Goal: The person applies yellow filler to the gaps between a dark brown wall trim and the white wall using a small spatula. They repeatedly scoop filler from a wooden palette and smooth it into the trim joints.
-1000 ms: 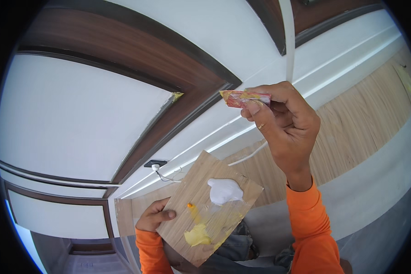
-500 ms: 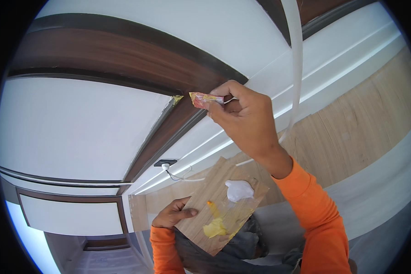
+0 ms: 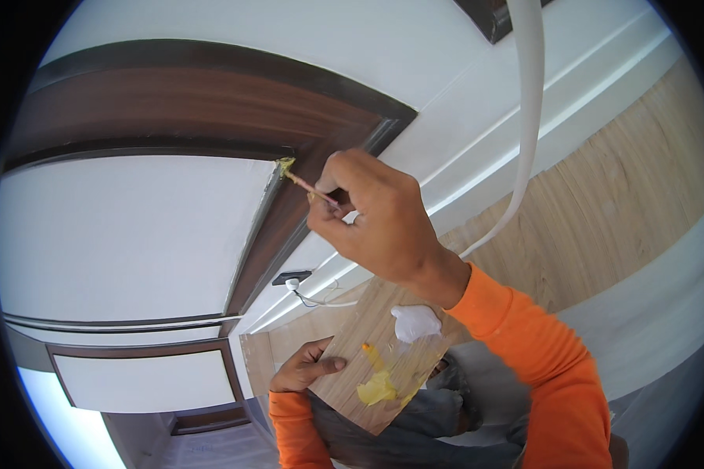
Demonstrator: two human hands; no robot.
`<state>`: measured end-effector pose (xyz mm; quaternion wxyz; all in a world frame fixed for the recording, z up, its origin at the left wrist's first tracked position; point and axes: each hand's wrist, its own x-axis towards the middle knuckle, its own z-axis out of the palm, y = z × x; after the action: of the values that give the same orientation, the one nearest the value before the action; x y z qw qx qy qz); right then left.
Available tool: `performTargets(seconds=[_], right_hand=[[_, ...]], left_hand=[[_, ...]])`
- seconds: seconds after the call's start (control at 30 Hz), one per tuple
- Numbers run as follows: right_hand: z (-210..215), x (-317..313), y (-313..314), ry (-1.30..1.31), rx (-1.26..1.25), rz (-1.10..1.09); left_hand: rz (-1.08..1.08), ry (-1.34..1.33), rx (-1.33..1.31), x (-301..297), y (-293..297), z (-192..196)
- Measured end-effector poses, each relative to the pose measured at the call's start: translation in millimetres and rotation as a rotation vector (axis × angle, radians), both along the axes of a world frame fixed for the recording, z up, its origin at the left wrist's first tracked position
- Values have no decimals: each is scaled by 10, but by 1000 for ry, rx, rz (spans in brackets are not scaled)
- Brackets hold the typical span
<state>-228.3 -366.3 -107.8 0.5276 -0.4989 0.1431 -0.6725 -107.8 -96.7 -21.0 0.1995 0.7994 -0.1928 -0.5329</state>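
Observation:
Between the thumb and fingers of my right hand [image 3: 379, 215] is a small flat reddish spreader [image 3: 311, 188], seen nearly edge-on. Its tip touches yellow putty [image 3: 285, 166] at the corner of a white panel [image 3: 133, 234], where the dark brown wooden frame [image 3: 203, 98] meets it. Lower down, my left hand [image 3: 309, 366] grips the left edge of a flat wooden board [image 3: 344, 363], thumb on top. A white blob of paste [image 3: 415, 324] and a yellow patch of putty [image 3: 377, 388] lie on the board, with an orange-yellow streak above the yellow.
A white hose-like tube [image 3: 528, 102] hangs down at the right of my right hand. Below the frame, a black wall socket [image 3: 292, 278] holds a white plug with a cable. Wood-patterned flooring [image 3: 594, 195] runs along the white skirting.
My right hand has moved left and turned, bringing the spreader from beside the corner onto the yellow putty. My left hand still holds the board. The whole view has shifted slightly.

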Motion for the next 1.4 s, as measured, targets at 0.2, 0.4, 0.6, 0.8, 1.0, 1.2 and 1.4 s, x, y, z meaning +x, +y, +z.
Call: performTargets(seconds=[0.2, 0.4, 0.6, 0.8, 1.0, 1.2, 1.4], right_hand=[[-209, -221, 93, -132, 97, 114], [-669, -777, 154, -238, 313, 281], [-1109, -852, 325, -302, 343, 391], [-1393, -996, 315, -322, 414, 439], [-1588, -1162, 226, -186, 233, 235], [-1596, -1285, 207, -637, 336, 388], [-1512, -1633, 36, -288, 441, 528]], left_hand=[[85, -59, -46, -51, 148, -44], [218, -68, -160, -156, 328, -106], [315, -38, -279, 81, 740, -243], [247, 2, -233, -50, 503, -159], [346, 46, -483, -54, 554, -315], [348, 91, -504, -312, 271, -372], [354, 56, -479, -350, 196, -371]])
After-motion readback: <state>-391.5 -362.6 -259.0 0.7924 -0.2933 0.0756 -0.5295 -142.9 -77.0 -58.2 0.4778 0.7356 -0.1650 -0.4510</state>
